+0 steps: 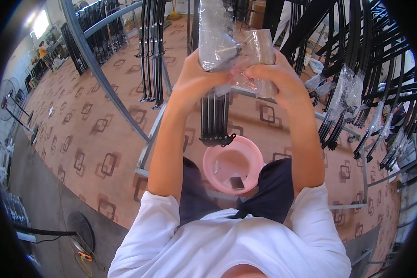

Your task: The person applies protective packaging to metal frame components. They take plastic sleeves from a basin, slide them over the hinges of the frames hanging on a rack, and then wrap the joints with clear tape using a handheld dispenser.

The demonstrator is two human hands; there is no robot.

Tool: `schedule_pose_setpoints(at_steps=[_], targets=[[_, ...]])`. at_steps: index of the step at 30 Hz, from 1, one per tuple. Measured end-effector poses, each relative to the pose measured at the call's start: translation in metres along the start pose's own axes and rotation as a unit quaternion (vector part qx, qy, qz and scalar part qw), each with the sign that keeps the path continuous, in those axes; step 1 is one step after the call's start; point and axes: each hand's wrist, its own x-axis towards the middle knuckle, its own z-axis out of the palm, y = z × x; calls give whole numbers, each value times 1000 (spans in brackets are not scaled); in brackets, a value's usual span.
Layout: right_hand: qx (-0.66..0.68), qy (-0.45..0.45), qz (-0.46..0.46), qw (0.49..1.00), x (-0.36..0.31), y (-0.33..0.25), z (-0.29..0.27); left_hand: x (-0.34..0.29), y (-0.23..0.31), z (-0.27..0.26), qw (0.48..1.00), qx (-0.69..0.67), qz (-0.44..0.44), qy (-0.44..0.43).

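Note:
In front of me hangs a bundle of black metal bars (215, 116), upright, its upper part wrapped in shiny clear plastic film (216, 34). My left hand (197, 74) is closed around the wrapped part, thumb pointing right. Beside it, my right hand (278, 76) grips a roll of clear plastic film (263, 48) that stands nearly upright. Loose film (245, 69) stretches between the roll and the bundle. The lower ends of the bars show bare, above a pink basin (209, 173) between my legs. A small dark rectangular object (236, 183) lies in the basin.
Grey metal rack frames (104, 78) stand around me. More black bars hang at the left (152, 55) and right, several with film-wrapped ends (345, 95). A standing fan (7, 99) and a round black base (82, 231) with cables are at the left. A distant person (44, 53) stands far left.

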Motion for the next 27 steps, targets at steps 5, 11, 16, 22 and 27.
schedule_pose_setpoints(at_steps=[5,11,16,22,27], targets=[[16,-16,60,998,1,3,-2,1,-9,-5,999,35,21,29],[145,-93,87,981,0,10,1,4,-16,1,990,109,37,76],[112,-36,71,991,3,6,5,-4,-10,-14,984,-153,4,-92],[153,2,85,985,-1,-1,1,4,-5,20,994,-47,36,93],[390,83,68,914,-3,-1,-15,5,-4,29,993,-39,20,110]])
